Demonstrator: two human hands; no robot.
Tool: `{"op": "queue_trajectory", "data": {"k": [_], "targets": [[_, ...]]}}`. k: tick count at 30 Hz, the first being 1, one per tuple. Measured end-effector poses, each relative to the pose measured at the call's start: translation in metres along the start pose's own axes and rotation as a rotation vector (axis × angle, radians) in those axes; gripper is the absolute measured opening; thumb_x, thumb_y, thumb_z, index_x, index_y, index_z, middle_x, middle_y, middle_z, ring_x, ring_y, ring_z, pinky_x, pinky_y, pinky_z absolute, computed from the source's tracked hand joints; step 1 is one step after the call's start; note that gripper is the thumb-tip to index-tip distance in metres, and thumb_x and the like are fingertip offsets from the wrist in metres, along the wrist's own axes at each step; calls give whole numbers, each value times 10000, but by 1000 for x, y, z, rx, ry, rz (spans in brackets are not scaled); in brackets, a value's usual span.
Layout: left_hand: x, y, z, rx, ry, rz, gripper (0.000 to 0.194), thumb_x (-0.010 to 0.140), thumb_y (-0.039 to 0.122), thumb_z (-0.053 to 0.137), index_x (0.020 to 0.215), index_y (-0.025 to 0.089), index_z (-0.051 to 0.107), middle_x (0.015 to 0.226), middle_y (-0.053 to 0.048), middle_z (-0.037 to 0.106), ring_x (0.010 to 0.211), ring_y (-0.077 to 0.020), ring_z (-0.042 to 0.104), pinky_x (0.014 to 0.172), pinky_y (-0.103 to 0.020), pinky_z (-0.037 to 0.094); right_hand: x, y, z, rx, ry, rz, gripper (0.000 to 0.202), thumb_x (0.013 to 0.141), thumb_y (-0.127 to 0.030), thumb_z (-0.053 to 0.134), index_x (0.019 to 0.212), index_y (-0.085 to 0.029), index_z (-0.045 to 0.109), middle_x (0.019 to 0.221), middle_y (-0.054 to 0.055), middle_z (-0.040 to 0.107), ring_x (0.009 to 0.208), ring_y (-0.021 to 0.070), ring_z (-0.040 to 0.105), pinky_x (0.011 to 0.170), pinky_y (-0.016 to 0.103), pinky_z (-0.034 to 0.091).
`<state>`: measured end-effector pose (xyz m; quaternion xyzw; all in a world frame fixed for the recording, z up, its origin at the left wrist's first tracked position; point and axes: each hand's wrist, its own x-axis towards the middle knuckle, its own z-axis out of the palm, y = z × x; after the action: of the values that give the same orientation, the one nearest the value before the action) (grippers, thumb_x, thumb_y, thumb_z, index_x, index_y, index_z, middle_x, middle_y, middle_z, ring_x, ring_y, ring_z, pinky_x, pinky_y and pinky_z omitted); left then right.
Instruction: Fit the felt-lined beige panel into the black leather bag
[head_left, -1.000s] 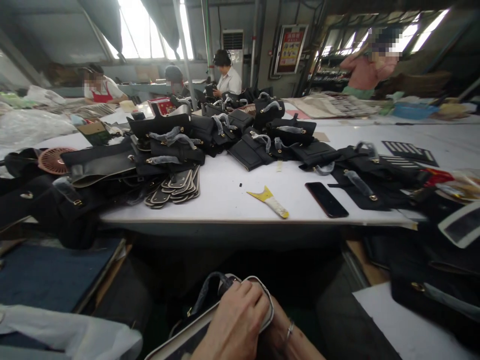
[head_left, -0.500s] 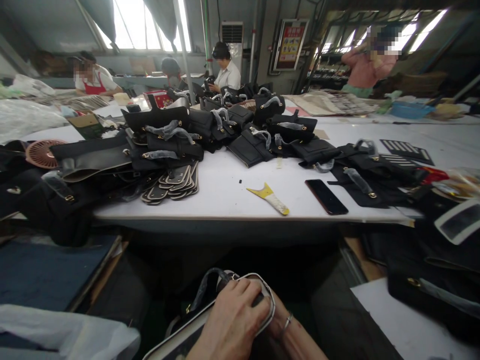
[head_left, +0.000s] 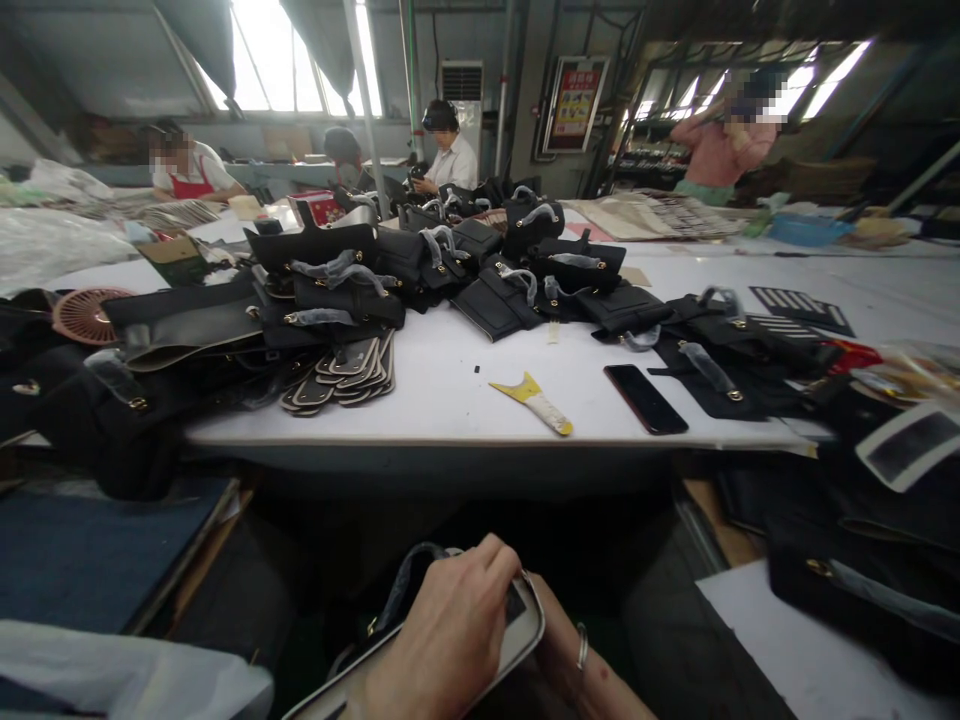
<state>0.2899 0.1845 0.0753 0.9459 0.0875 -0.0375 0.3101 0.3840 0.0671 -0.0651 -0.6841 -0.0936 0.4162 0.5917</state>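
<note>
Below the table's front edge, over my lap, I hold a black bag panel with a pale rounded rim [head_left: 529, 625]. My left hand [head_left: 450, 635] lies on top of it, fingers curled over its upper edge. My right hand [head_left: 574, 660], with a ring on one finger, grips the panel's right side from beneath and is mostly hidden by it. A plastic-wrapped strap [head_left: 409, 578] sticks out from the panel's left.
The white table [head_left: 465, 395] carries a yellow scraper [head_left: 532, 402], a dark phone [head_left: 645, 398], a stack of flat oval pieces [head_left: 352, 368] and several black bags [head_left: 517, 290]. More black bags lie at right [head_left: 862, 520]. Other people work at the far tables [head_left: 450, 150].
My left hand's fingers slid up and hooked over the panel's top edge, and the panel tipped flatter. Things on the table did not move.
</note>
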Motion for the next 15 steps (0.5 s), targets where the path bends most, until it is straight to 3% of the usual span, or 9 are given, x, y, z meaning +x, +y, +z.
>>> {"op": "queue_trajectory", "data": {"k": [2, 5, 8, 11, 15], "targets": [[5, -3, -3, -40, 54, -14, 338, 836, 47, 396, 1033, 241, 591, 1082, -14, 596, 850, -170, 630, 733, -291, 508, -5, -6, -10, -45, 40, -7, 557, 700, -747, 647, 672, -192, 612, 660, 16, 606, 675, 208, 567, 646, 324, 458], [16, -10, -4, -82, 113, 2, 363, 860, 87, 426, 1086, 250, 660, 1129, -26, 602, 959, -174, 608, 845, -293, 491, -21, -23, -22, -94, 35, -68, 575, 797, -750, 542, 725, -190, 655, 718, 27, 613, 747, 214, 570, 724, 321, 463], [27, -18, -1, -123, 66, -2, 352, 839, 120, 456, 1031, 231, 729, 1070, -30, 681, 1007, -199, 602, 922, -326, 464, -43, -44, -27, -231, 1, -161, 569, 916, -676, 429, 893, -189, 723, 805, 44, 626, 812, 210, 582, 780, 305, 462], [33, -26, 1, -193, -5, -11, 350, 808, 141, 465, 968, 228, 764, 961, -14, 733, 918, -172, 648, 868, -280, 483, -58, -56, -27, -440, -11, -253, 511, 934, -614, 466, 1123, -213, 720, 850, 38, 617, 804, 195, 594, 725, 279, 456], [39, -31, -1, -251, -37, -56, 351, 771, 188, 476, 939, 237, 780, 957, -6, 755, 891, -170, 676, 829, -265, 493, -61, -54, -23, -576, 64, -352, 455, 929, -561, 528, 1153, -216, 721, 782, 24, 584, 714, 176, 579, 648, 270, 432]]}}
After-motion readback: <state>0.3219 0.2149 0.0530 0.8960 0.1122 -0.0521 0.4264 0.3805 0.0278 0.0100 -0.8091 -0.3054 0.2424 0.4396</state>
